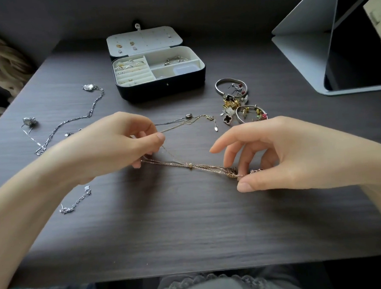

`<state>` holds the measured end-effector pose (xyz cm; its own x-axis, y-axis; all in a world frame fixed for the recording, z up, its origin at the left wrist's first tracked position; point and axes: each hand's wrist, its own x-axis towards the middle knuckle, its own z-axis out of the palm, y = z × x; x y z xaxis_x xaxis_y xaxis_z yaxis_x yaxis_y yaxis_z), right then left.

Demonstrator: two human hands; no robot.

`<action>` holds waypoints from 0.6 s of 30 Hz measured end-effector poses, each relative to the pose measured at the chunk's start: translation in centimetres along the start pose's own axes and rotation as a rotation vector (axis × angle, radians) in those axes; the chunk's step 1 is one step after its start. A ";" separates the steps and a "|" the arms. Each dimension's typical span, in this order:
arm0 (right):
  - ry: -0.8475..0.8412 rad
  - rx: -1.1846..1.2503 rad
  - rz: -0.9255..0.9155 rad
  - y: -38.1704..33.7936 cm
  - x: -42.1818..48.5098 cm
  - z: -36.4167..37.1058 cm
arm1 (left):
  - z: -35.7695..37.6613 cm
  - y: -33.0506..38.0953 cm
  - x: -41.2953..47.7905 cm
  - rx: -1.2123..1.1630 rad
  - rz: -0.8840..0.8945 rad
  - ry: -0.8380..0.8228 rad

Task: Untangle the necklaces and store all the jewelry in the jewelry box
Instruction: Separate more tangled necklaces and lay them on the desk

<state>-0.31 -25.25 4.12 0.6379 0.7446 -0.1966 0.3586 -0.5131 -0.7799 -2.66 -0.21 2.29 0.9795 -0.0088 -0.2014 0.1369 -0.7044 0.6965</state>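
A tangle of thin rose-gold necklace chains (190,166) is stretched between my two hands just above the dark table. My left hand (119,146) pinches one end with curled fingers. At the other end my right hand (271,155) pinches the chains beside a small pendant (256,170). More fine chains (184,122) trail away behind my left hand. The open jewelry box (159,73) stands at the back centre, holding rings, earrings and bangles. A silver chain necklace (73,119) lies spread at the left.
A heap of bangles, charms and pendants (240,102) lies right of the box. A short silver chain (75,202) lies under my left forearm. A folding mirror (334,48) stands at the back right. The table's front edge (192,273) is close to my lap.
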 end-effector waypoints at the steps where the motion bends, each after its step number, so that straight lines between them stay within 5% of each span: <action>1: -0.007 0.015 -0.003 -0.1 -0.1 0.0 | 0.0 0.0 0.0 0.001 0.002 -0.001; 10: -0.041 0.104 -0.047 -0.4 -0.4 0.1 | -0.5 0.0 -0.3 0.157 0.202 -0.039; 18: 0.143 -0.274 -0.142 0.8 1.0 1.3 | 0.0 0.1 -0.7 0.296 0.342 0.047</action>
<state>-0.26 -24.41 2.53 0.6505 0.7595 0.0026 0.6081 -0.5188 -0.6008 -3.29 -0.25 2.51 0.9677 -0.2486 0.0423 -0.2370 -0.8395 0.4889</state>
